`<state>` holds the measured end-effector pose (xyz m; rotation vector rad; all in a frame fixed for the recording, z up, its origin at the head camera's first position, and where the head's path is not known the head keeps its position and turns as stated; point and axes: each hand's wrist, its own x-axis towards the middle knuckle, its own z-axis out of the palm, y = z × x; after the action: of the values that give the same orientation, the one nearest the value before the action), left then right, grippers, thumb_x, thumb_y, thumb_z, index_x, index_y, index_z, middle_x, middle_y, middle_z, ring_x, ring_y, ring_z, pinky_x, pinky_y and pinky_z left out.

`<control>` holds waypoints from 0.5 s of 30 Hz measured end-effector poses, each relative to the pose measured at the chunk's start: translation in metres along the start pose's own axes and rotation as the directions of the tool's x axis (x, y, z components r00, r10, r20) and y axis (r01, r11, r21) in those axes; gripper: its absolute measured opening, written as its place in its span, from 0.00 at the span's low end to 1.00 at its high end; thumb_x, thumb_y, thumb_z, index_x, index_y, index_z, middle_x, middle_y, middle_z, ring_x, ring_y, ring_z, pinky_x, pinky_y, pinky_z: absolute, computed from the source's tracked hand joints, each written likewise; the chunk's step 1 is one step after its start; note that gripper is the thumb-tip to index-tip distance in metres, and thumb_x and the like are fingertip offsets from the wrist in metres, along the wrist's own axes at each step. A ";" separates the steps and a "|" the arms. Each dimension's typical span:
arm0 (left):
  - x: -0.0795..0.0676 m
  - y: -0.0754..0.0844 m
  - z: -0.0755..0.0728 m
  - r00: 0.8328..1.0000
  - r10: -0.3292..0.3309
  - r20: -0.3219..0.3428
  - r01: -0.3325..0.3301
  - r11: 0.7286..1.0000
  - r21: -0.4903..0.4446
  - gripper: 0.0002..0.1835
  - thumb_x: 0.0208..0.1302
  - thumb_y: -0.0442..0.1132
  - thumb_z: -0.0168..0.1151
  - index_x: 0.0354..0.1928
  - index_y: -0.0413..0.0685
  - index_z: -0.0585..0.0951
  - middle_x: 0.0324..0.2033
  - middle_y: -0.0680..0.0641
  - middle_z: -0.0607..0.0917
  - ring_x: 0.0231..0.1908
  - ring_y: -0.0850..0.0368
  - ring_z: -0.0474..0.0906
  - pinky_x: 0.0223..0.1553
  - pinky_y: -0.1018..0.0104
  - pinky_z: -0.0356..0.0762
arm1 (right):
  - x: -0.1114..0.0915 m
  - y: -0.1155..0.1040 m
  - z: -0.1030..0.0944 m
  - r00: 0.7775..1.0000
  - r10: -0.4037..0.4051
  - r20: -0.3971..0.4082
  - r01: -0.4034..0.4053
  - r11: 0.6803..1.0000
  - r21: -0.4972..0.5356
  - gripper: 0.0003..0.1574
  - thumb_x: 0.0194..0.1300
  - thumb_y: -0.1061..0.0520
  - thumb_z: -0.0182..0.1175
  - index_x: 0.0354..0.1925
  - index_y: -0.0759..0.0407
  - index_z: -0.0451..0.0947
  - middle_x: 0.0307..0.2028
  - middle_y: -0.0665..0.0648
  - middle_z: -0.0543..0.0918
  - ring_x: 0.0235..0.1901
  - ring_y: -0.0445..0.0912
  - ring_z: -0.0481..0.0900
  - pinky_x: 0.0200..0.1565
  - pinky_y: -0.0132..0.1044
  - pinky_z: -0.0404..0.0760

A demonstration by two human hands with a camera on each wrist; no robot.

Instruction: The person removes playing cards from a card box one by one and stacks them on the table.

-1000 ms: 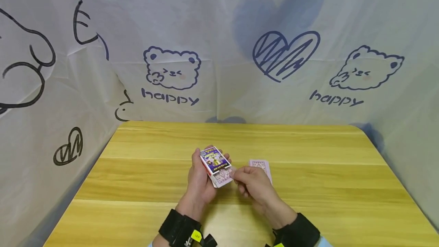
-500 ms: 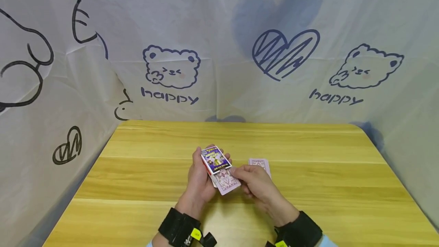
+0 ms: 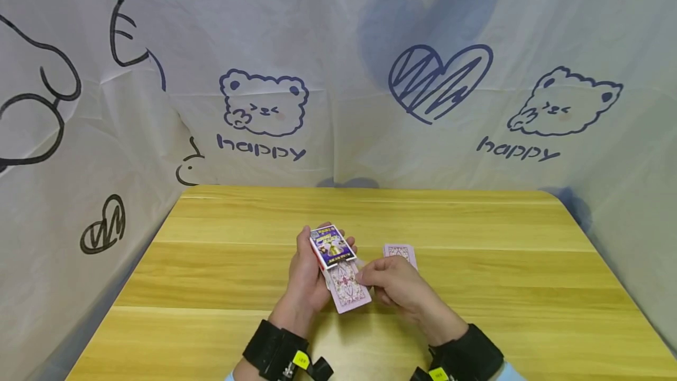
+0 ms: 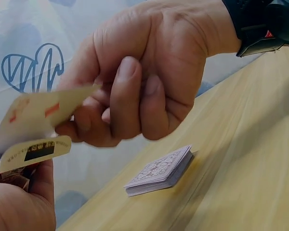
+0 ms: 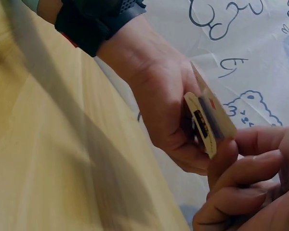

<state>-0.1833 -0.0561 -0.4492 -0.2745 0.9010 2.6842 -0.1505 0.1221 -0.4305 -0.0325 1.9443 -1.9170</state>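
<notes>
My left hand (image 3: 305,281) grips a purple-fronted playing card box (image 3: 331,246) with its fingers wrapped beneath and the thumb along the side. Out of the box's near end sticks a patterned playing card (image 3: 350,291), back up. My right hand (image 3: 402,288) pinches that card by its right edge between thumb and curled fingers. In the left wrist view, the box's end flap (image 4: 41,151) hangs open below the card, whose underside shows red marks. How many cards stay inside the box is hidden.
A squared deck of cards (image 3: 399,253) lies face down on the wooden table (image 3: 238,216), just beyond my right hand. White cloth (image 3: 338,151) with drawn bears and hearts hangs behind the table and at its sides.
The card has slid further out of the box, toward me, and is turned more in line with it. My left hand and the deck on the table stay about where they were.
</notes>
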 end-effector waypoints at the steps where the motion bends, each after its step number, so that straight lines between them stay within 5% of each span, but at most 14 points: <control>1: 0.000 0.001 0.000 1.000 0.002 -0.002 -0.002 1.000 -0.003 0.31 0.74 0.64 0.35 0.66 0.52 0.63 0.62 0.39 0.68 0.56 0.43 0.74 0.60 0.48 0.73 | -0.001 -0.001 -0.002 1.000 -0.006 0.019 0.007 1.000 -0.010 0.14 0.56 0.60 0.66 0.34 0.74 0.81 0.14 0.47 0.75 0.08 0.35 0.55 0.11 0.27 0.54; 9: 0.003 0.006 -0.004 0.996 0.022 -0.086 -0.026 0.999 -0.045 0.33 0.74 0.63 0.34 0.68 0.48 0.61 0.64 0.33 0.64 0.54 0.42 0.76 0.58 0.46 0.74 | -0.008 -0.013 -0.021 0.997 -0.015 0.079 0.016 1.000 -0.015 0.11 0.57 0.60 0.64 0.32 0.69 0.82 0.15 0.47 0.78 0.08 0.36 0.57 0.12 0.26 0.56; 15: 0.003 0.010 -0.004 0.994 0.024 -0.110 -0.029 0.998 -0.046 0.34 0.74 0.63 0.31 0.70 0.46 0.58 0.64 0.32 0.62 0.54 0.42 0.76 0.56 0.48 0.77 | -0.013 -0.022 -0.039 0.999 -0.032 -0.014 0.032 0.999 0.019 0.13 0.62 0.57 0.63 0.33 0.69 0.81 0.18 0.51 0.79 0.10 0.38 0.57 0.15 0.28 0.56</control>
<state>-0.1888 -0.0653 -0.4474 -0.4270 0.8776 2.7409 -0.1565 0.1617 -0.4070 -0.0451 1.9457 -1.9608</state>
